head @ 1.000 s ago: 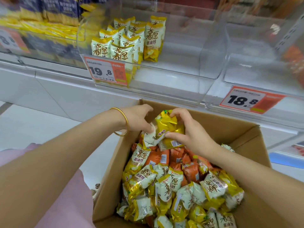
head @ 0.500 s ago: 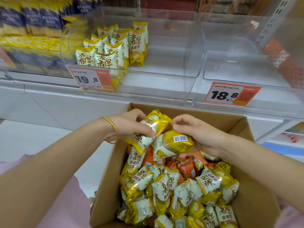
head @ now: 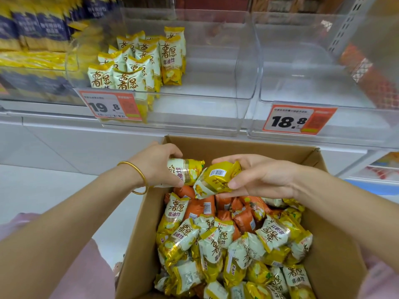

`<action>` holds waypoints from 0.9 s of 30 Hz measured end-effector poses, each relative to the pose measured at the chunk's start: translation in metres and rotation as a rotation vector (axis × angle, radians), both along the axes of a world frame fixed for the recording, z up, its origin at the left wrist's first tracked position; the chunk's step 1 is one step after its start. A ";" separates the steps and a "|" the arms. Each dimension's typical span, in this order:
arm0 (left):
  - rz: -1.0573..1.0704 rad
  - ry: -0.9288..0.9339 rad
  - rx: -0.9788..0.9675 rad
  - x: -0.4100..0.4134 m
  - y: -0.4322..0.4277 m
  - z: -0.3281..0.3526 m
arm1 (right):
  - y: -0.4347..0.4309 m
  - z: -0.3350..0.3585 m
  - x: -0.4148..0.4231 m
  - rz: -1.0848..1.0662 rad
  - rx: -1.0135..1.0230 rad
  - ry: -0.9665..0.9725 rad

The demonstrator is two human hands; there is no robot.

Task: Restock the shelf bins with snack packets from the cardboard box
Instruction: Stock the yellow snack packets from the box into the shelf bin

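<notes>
1. The left hand hangs over the far left corner of the cardboard box. Its fingers are curled round one yellow-and-white packet, which lies sideways in the grip.
2. The right hand is just beside it, near the box's far edge. It pinches a second packet between thumb and curled fingers, barcode side up. The two packets touch at their ends.
3. The other snack packets lie heaped loose in the box, yellow ones mixed with orange ones.
4. Above and beyond the box stands a clear bin. Upright rows of the same yellow packets fill only its left part.
5. Both grips look light and the wrappers look slick and puffy. A packet could slip out on the lift and fall back into the box, or onto the floor left of it.
6. The bin's front wall stands high. A packet that clips it, or is shoved in carelessly, could topple the standing rows.
7. With orange packets mixed into the box, grabbing by feel could send one into the yellow bin.
</notes>
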State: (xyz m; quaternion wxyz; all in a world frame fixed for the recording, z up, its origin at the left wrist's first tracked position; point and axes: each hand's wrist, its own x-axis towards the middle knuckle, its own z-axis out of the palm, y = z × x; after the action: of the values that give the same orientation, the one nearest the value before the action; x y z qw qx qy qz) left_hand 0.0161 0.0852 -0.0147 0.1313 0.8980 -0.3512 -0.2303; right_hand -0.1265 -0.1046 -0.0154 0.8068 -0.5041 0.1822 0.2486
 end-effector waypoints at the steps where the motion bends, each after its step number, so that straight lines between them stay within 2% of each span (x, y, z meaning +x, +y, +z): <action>1: -0.012 -0.013 -0.016 0.002 0.000 0.001 | -0.001 0.001 0.000 0.020 -0.005 -0.010; 5: -0.039 0.036 -0.099 0.005 -0.001 0.004 | -0.006 0.003 0.000 0.026 -0.143 -0.030; 11: -0.030 0.115 -0.218 -0.001 -0.002 0.016 | 0.001 0.009 0.001 0.071 -0.589 -0.098; 15: -0.020 0.259 -0.276 -0.010 -0.006 0.018 | 0.003 0.005 0.002 0.060 -0.510 -0.122; 23: 0.022 0.333 -0.346 -0.011 -0.010 0.020 | -0.001 0.007 0.002 0.026 -0.240 -0.058; 27: 0.052 0.322 -0.343 -0.009 -0.010 0.019 | 0.001 0.005 0.001 0.047 -0.444 -0.077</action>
State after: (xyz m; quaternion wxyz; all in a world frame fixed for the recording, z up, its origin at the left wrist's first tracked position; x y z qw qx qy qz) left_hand 0.0067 0.0750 0.0043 0.3424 0.8229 -0.3364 -0.3041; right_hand -0.1250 -0.1034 -0.0103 0.6763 -0.6825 0.1897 0.2020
